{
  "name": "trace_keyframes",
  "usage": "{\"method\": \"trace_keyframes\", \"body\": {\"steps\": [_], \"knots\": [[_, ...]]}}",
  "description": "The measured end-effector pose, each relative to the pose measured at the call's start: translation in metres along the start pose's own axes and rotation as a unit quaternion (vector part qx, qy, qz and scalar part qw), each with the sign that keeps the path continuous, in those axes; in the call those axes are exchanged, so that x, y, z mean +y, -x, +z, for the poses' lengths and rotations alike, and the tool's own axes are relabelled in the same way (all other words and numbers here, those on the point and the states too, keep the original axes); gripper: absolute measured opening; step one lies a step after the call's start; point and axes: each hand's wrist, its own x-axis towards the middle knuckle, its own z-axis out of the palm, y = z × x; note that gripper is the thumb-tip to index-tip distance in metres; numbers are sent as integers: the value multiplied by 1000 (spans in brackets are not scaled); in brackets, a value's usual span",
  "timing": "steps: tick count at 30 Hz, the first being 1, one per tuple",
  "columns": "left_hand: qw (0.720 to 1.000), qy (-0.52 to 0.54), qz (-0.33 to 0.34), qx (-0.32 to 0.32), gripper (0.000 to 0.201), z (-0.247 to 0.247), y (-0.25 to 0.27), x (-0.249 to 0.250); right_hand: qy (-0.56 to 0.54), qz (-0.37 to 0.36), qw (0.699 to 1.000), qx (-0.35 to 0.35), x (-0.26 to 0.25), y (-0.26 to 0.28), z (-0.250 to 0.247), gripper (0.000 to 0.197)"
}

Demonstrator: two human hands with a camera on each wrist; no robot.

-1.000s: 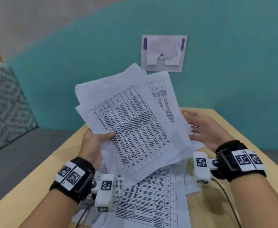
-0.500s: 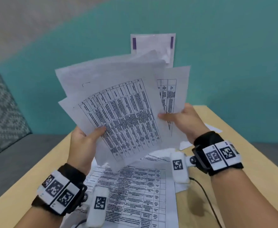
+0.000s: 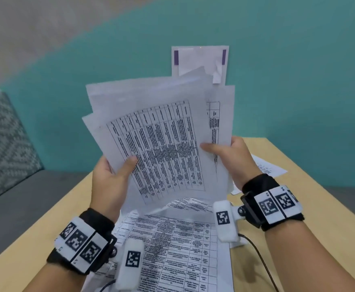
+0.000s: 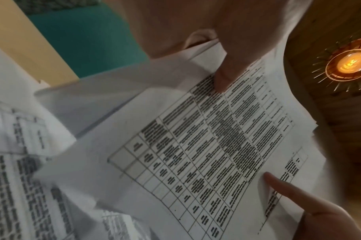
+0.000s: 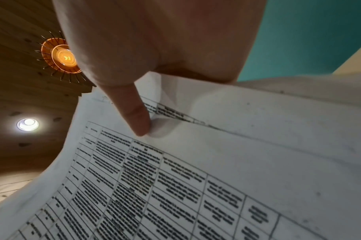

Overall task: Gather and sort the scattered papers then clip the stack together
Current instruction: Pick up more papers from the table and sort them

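A loose stack of white papers [image 3: 161,131] printed with tables is held upright above the wooden table [image 3: 311,207], its sheets fanned and uneven. My left hand [image 3: 111,178] pinches the stack's lower left edge, thumb on the front sheet. At the right edge my right hand [image 3: 233,157] grips it, thumb across the front. The left wrist view shows the same stack [image 4: 206,146] under both thumbs; the right wrist view shows the stack [image 5: 216,162] with my thumb on it. More printed sheets [image 3: 178,245] lie flat on the table below. No clip is in view.
One more sheet [image 3: 267,168] lies on the table behind my right wrist. A paper notice [image 3: 199,60] is taped to the teal wall. A grey patterned sofa [image 3: 6,148] stands at the left. A cable [image 3: 262,264] runs from my right wrist.
The stack has turned from slanted to nearly upright and its sheets have drawn closer together. My right hand went from open beside the papers to gripping their right edge.
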Motion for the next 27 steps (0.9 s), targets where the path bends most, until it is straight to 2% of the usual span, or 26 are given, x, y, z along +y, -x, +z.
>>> {"method": "trace_keyframes", "body": {"steps": [2,5,8,11,15,17,19,20,21,22,24,25,27], "knots": [[1000,8,-12,-3,34,-2,-3,0,16,10,1000,-14,4,-1,0,35],[997,-15,-69,-28,29,-3,-4,-5,63,51,995,-53,19,0,0,25],[995,-63,-75,-33,20,-3,-2,-7,80,70,991,-75,30,1,3,25],[997,-48,-62,6,20,-8,-8,-4,80,62,993,-59,28,-1,-1,28],[990,49,-101,80,28,-16,-18,-1,48,57,996,-47,25,1,-16,31],[981,78,-143,104,44,-19,-23,-5,-11,66,997,-49,29,0,-19,41],[970,100,-192,108,65,-21,-26,-13,-78,86,990,-74,36,-2,-13,70],[965,116,-210,102,70,-22,-26,-16,-109,111,983,-94,38,-2,-7,86],[960,135,-228,92,68,-22,-24,-16,-139,137,973,-119,40,0,1,94],[952,158,-248,82,64,-22,-22,-18,-165,154,964,-141,41,3,11,91],[938,200,-277,55,59,-22,-17,-20,-205,161,953,-156,42,13,33,62],[936,211,-277,47,53,-20,-14,-21,-211,158,953,-148,43,15,43,51],[943,214,-251,30,42,-13,-10,-23,-198,147,965,-92,49,14,56,47]]}}
